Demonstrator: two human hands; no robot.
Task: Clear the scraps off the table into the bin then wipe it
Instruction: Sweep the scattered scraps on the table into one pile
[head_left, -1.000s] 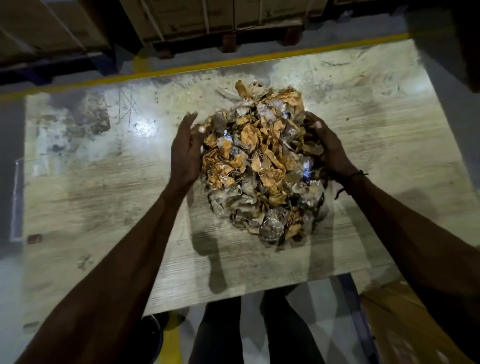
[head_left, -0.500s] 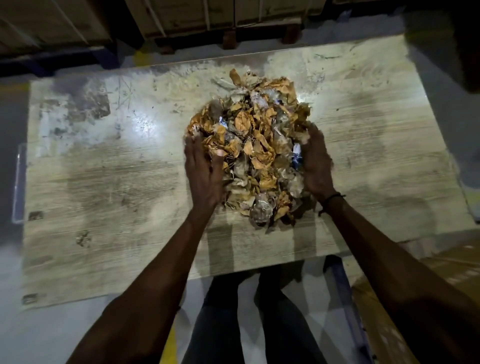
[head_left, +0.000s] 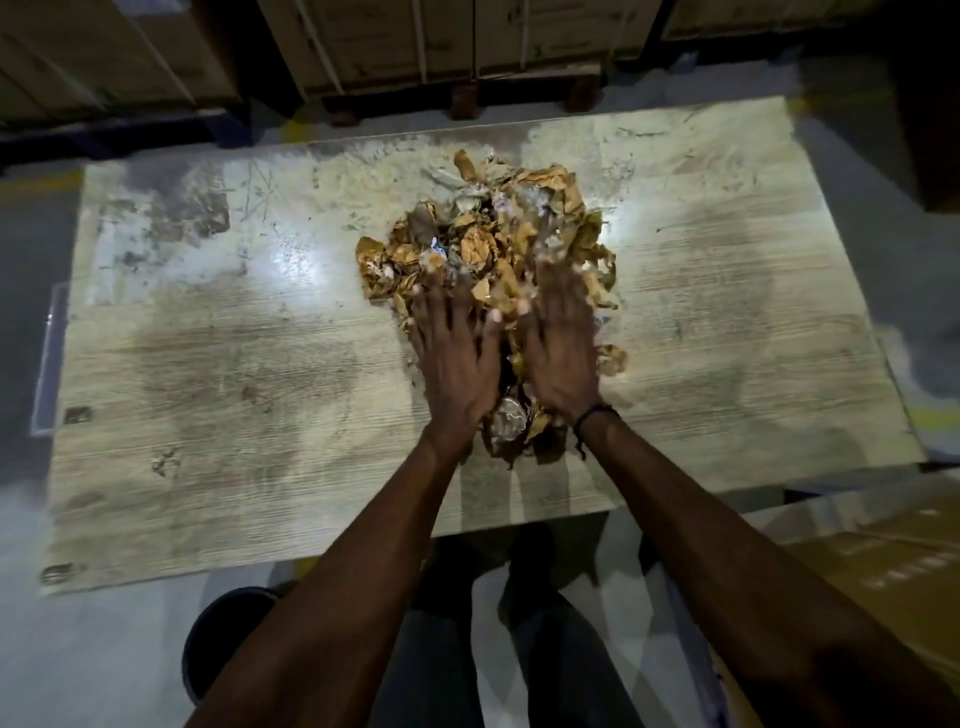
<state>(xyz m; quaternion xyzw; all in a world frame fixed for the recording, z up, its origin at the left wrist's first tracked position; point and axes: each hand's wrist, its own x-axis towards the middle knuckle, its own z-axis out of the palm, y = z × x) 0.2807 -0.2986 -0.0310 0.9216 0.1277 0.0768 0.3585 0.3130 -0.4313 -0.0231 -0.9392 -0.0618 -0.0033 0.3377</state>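
Your left hand and right hand lie palm-down, side by side, fingers spread and straight, pressing on the near part of a heap of crumpled brown and clear scraps at the middle of the worn wooden table. A dark round bin stands on the floor below the table's near edge, beside your left forearm.

Grey concrete floor under dim light. Strapped wooden crates on a pallet stand beyond the far edge. Cardboard box at lower right.
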